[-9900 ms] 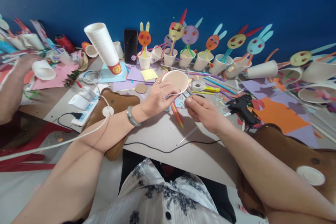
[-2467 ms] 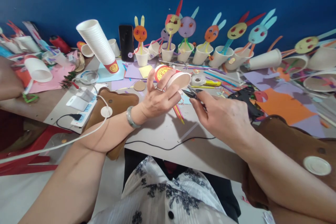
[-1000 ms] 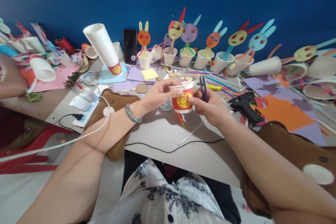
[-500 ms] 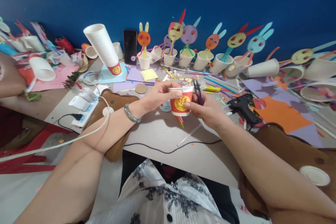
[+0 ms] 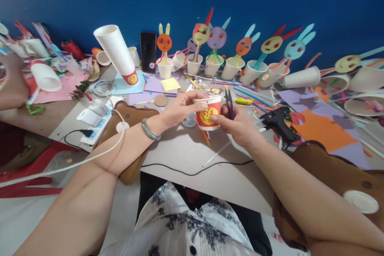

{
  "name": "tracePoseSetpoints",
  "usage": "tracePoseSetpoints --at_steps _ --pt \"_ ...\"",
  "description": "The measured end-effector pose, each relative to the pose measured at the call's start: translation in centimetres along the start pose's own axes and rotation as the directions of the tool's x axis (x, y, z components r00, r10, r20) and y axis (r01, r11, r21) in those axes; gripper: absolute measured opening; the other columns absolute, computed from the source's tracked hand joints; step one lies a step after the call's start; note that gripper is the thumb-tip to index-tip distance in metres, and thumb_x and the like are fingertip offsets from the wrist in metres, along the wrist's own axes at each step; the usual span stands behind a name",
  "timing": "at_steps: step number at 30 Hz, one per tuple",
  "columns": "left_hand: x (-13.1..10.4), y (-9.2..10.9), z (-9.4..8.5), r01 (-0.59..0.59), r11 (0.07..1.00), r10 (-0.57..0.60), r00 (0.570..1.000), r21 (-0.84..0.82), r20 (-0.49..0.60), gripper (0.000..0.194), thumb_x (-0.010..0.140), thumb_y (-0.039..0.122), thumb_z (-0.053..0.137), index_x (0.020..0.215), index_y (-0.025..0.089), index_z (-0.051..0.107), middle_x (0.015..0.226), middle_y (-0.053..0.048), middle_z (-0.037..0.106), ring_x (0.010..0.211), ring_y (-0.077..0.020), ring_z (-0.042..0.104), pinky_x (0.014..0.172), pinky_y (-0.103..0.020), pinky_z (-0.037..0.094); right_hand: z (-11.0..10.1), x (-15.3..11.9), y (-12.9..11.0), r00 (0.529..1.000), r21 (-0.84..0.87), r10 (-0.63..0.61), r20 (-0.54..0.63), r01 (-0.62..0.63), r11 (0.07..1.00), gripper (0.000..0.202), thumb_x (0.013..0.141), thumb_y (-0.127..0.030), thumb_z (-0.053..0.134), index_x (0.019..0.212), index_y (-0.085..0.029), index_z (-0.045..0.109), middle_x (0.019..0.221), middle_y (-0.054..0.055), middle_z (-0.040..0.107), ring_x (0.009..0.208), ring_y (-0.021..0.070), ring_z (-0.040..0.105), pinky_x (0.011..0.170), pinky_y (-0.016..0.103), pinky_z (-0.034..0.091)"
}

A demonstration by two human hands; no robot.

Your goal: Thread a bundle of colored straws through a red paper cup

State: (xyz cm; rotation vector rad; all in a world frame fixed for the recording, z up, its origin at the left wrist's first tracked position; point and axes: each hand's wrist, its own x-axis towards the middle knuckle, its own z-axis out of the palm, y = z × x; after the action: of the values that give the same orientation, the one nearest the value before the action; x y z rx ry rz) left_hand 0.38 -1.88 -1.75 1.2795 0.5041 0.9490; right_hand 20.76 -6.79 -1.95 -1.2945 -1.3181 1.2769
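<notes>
Over the middle of the table, a red-and-white paper cup point(image 5: 207, 115) with a yellow emblem is held up, slightly tilted. My left hand point(image 5: 187, 108) pinches its rim from the left, thumb on the outside. On the other side, my right hand point(image 5: 235, 122) is wrapped around a pair of scissors point(image 5: 229, 106), dark blades pointing up, while its thumb presses on the cup's wall. The scissors' handles are mostly hidden in the palm. Behind the cup lie a light-blue paper disc point(image 5: 189, 120) and some coloured strips point(image 5: 206, 137).
A leaning stack of paper cups point(image 5: 115, 50) and a phone point(image 5: 149, 52) stand at the back, beside several rabbit-faced cups point(image 5: 229, 70). A glue gun point(image 5: 280, 124) lies right. A power strip point(image 5: 97, 128) with cables sits left. Another person's arm point(image 5: 12, 82) reaches in.
The cup has tilted a little and risen slightly in my hands. The scissors' blades have shifted slightly right, away from the rim. At far left, the other person's arm has moved.
</notes>
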Motion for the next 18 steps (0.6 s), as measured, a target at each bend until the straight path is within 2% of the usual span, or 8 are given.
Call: tracePoseSetpoints --at_steps 6,11,15,18 --pt "0.03 -0.08 -0.09 -0.053 0.991 0.052 0.999 0.120 0.011 0.038 0.082 0.052 0.082 0.080 0.017 0.069 0.092 -0.003 0.069 0.085 -0.0134 0.062 0.080 -0.029 0.049 -0.09 0.06 0.27 0.999 -0.042 -0.019 -0.047 0.017 0.999 0.070 0.056 -0.060 0.096 0.079 -0.026 0.039 0.066 -0.007 0.039 0.057 0.0104 0.034 0.048 0.028 0.026" --pt "0.08 -0.23 -0.27 -0.114 0.969 0.114 0.993 0.221 0.012 0.040 0.085 0.052 0.076 0.071 0.017 0.062 0.095 -0.003 0.068 0.092 -0.0151 0.061 0.088 -0.031 0.048 0.08 -0.17 -0.10 0.990 -0.156 -0.119 -0.082 0.105 0.982 0.069 0.058 -0.065 0.093 0.078 -0.026 0.040 0.067 -0.005 0.041 0.058 0.0115 0.035 0.050 0.029 0.029" --pt "0.08 -0.32 -0.46 -0.155 0.935 0.160 0.987 0.319 0.012 0.035 0.086 0.045 0.074 0.071 0.018 0.059 0.099 -0.004 0.070 0.093 -0.0157 0.061 0.089 -0.032 0.047 0.40 -0.64 -0.47 0.968 -0.305 -0.215 -0.126 0.169 0.937 0.066 0.060 -0.059 0.095 0.077 -0.026 0.040 0.068 -0.004 0.041 0.059 0.0116 0.035 0.051 0.031 0.030" --pt "0.00 -0.33 -0.44 -0.176 0.921 0.184 0.983 0.348 0.011 0.036 0.088 0.045 0.072 0.071 0.017 0.057 0.100 -0.005 0.070 0.093 -0.0159 0.061 0.088 -0.033 0.047 0.51 -0.87 -0.43 0.957 -0.357 -0.259 -0.131 0.198 0.913 0.062 0.064 -0.055 0.094 0.079 -0.026 0.041 0.070 -0.004 0.040 0.060 0.0123 0.037 0.052 0.031 0.032"
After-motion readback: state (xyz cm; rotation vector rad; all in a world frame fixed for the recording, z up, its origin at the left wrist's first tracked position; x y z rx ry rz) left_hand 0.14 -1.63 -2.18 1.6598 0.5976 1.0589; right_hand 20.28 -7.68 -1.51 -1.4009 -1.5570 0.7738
